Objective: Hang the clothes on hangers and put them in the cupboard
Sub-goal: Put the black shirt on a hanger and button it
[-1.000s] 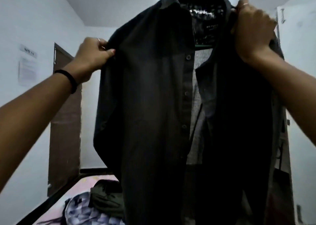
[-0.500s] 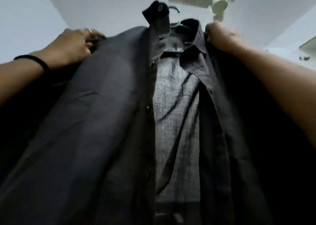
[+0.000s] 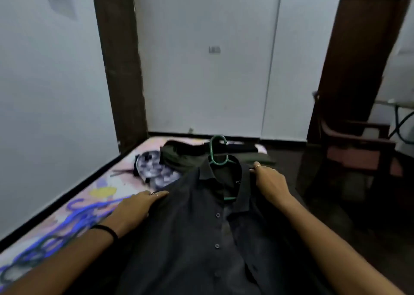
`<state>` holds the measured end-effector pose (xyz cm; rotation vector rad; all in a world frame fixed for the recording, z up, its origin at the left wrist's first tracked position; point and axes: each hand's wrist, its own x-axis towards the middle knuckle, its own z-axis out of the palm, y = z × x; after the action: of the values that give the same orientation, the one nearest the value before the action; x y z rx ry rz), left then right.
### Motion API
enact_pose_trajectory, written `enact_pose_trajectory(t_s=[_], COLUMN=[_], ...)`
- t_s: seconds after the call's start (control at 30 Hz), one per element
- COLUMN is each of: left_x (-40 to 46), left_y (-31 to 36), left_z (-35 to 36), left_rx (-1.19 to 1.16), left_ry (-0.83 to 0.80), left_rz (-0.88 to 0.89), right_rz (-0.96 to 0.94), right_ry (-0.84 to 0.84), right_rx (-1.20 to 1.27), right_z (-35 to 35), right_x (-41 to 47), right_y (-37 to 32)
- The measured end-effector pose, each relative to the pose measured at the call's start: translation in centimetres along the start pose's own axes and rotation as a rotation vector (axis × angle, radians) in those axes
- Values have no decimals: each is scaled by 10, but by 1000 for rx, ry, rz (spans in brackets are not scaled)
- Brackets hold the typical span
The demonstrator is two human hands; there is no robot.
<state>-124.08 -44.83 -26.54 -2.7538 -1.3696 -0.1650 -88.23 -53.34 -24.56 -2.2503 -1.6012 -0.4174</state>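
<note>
A pale-walled room with a dark wooden door frame (image 3: 121, 66) in the upper left of the frame and a white cupboard door (image 3: 208, 55) across the upper middle; below them a bed (image 3: 105, 189) with a patterned pink sheet runs from the lower left toward the centre. One dark shirt (image 3: 201, 238) lies flat on the bed in the lower middle of the frame, collar pointing up-frame, buttoned down the front. One green hanger (image 3: 218, 151) sits inside it, its hook poking out above the collar. Two hands are on the shirt. The left hand (image 3: 139, 207), with one ring and one black wristband, lies at the shirt's left shoulder, fingers stretched out along the fabric edge. The right hand (image 3: 270, 180), also with a ring, lies at the right shoulder just beside the collar; its fingers reach forward, but whether this grip pinches the cloth or only presses it I cannot tell. The shirt's collar and hanger sit between the two hands. Up-frame of the collar lie a folded dark green garment (image 3: 186, 158) and one checked garment (image 3: 154, 171). A tangle of blue hangers (image 3: 74, 218), too blurred to count, lies at the lower left. One wooden chair (image 3: 358, 151) stands at the right.
</note>
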Motion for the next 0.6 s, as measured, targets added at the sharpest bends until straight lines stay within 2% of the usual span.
enact_pose_trajectory(t_s=[0.1, 0.33, 0.37, 0.43, 0.53, 0.6], left_x=[-6, 35, 43, 56, 67, 72], left_y=[6, 0, 5, 18, 56, 83], left_z=[61, 135, 140, 155, 175, 185], left_rx=[-14, 31, 57, 66, -200, -435], left_ry=[-171, -321, -300, -156, 21, 24], left_rz=[-44, -167, -188, -191, -50, -20], right_rz=[1, 45, 65, 137, 242, 228], right_ry=[-129, -250, -266, -323, -323, -235], right_rx=[50, 61, 89, 199, 328, 350], right_z=[75, 163, 174, 196, 213, 210], right_x=[-23, -15, -13, -15, -23, -33], right_y=[2, 19, 21, 25, 29, 26])
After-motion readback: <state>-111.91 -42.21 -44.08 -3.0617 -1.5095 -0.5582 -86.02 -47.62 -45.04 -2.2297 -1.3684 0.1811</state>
